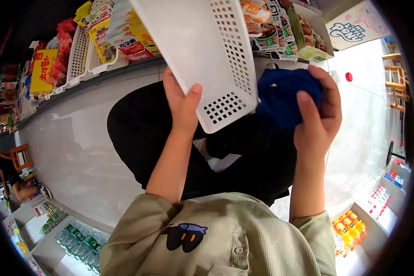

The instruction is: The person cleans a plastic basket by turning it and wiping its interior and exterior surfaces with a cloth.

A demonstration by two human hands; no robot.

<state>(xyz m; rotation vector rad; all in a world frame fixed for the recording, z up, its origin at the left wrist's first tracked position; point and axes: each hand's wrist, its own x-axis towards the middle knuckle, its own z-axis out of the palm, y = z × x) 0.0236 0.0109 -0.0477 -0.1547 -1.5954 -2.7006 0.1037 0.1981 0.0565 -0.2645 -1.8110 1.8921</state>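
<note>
A white plastic basket (pixel 188 41) with perforated sides is held up, tilted, in front of me. My left hand (pixel 181 99) grips its near left edge, thumb over the rim and fingers behind the wall. Just right of the basket, my right hand (pixel 319 108) is closed on a dark blue cloth (pixel 285 94), which hangs bunched below the thumb and fingers. Cloth and basket lie close together in view; whether they touch I cannot tell. The inside of the basket shows no items in the visible part.
Shelves ahead hold snack packets (pixel 124 37), another white basket (pixel 78 55), a yellow box (pixel 44 71) and a green carton (pixel 310 43). Orange bottles (pixel 349 232) and water bottles (pixel 83 244) stand behind. Wooden chairs (pixel 394 76) are at right. Another person (pixel 14 181) is at far left.
</note>
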